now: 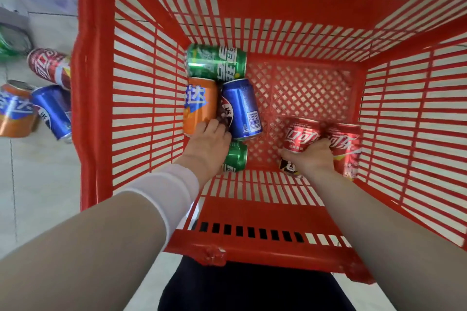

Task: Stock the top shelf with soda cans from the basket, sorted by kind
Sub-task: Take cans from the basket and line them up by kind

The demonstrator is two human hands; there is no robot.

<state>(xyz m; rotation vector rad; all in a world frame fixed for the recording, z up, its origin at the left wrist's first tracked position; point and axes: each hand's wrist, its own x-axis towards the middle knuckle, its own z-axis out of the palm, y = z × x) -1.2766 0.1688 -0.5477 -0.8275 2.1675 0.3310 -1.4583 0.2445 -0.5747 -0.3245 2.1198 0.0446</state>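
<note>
A: Where are the hands?

B: Both reach down into the red slatted plastic basket (pixel 141 98). The left hand (pixel 206 149) lies with its fingers between the orange aluminium soda can (pixel 201 106) and the blue aluminium soda can (pixel 242 108), which lie side by side on the basket floor. I cannot tell whether it grips either one.

A: And the right?

B: The right hand (pixel 313 156) is wrapped around a red aluminium cola can (pixel 299 136), fingers curled over its near side. A second red cola can (pixel 347 149) lies just beside it, touching the hand on the right.

A: Any other cans inside?

B: A green aluminium soda can (pixel 217 62) lies crosswise at the far end of the orange and blue pair, touching them. Another green can (pixel 236 158) lies partly hidden under the left hand's wrist side.

A: Outside the basket?

B: On the pale tiled floor (pixel 38 184) to the left lie a red can (pixel 49 67), an orange can (pixel 15 108) and a blue can (pixel 53 111), blurred. A white sleeve cuff (pixel 164 192) covers the left forearm.
</note>
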